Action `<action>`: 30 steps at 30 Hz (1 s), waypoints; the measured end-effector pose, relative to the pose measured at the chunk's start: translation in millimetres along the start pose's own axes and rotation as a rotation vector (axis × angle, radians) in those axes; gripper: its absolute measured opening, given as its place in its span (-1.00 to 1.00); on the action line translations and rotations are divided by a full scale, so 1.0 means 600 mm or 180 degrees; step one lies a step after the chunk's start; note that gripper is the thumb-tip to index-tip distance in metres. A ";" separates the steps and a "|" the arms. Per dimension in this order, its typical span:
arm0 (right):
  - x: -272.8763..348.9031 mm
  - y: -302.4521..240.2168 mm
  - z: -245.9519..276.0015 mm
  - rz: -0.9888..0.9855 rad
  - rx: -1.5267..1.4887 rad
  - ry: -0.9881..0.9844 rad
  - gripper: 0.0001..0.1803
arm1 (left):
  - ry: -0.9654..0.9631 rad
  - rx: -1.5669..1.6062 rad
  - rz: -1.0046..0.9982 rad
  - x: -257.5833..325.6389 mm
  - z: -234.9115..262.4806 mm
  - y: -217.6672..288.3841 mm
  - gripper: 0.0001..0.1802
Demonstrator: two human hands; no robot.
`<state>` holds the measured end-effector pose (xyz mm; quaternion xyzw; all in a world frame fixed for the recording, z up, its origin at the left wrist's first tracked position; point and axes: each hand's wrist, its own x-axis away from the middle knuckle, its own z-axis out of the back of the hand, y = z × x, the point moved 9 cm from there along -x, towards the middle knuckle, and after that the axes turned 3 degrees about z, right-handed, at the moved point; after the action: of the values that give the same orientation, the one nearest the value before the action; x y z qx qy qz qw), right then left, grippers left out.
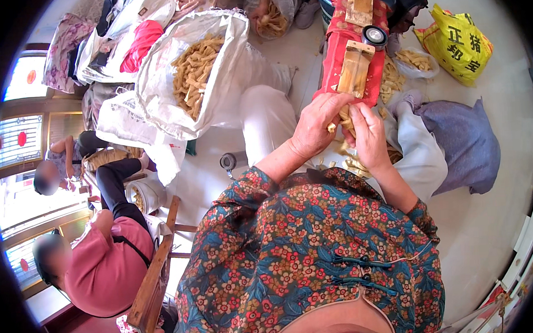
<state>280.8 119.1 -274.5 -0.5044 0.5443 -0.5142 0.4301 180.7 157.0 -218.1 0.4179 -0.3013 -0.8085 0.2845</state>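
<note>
**Both hands on tan strips at the foot of a red-wrapped wooden jig**

We see our left hand (315, 128) curled shut around a small bundle of pale tan strips (343, 120), the fingers wrapped over its near end; our right hand (369, 139) closes on the same bundle from the other side, fingertips pinching the strips, so the two hands touch each other around it; the bundle sits just below the lower end of a wooden block (355, 68) that lies on a long frame wrapped in red cloth (333, 50); a round black-and-white spool (375, 35) rests on that frame just above the block; more loose tan strips (355, 165) lie in our lap under the hands, on white trousers (270, 121); a blue-grey cloth (465, 143) lies to the right of our right forearm.

To the left, near the hands but apart from them, a large white sack (156, 82) stands open, filled with the same tan pieces; a yellow plastic bag (456, 42) sits on the floor at the upper right; a small white bag of tan pieces (415, 62) lies between it and the red frame; two other people sit at the far left, one in a pink top (107, 265), beside a wooden chair (155, 278); another person's hand (260, 13) reaches into a bag at the top.
</note>
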 end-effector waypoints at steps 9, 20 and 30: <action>0.027 -0.099 0.022 0.1940 0.2779 0.0419 -0.85 | -0.0915 0.2729 0.2271 0.029 -0.072 -0.058 -0.82; 0.018 0.013 0.012 -0.0362 -0.0747 -0.0412 -0.82 | -0.0862 0.1529 0.1862 0.028 -0.062 -0.092 -0.88; -0.007 0.019 0.047 -0.0110 0.0175 0.0169 -0.73 | -0.1363 0.1623 0.2374 0.029 -0.076 -0.086 -0.68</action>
<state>308.1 119.2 -289.2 -0.4878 0.5325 -0.5495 0.4202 199.8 167.4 -285.8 0.1627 -0.6698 -0.6200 0.3747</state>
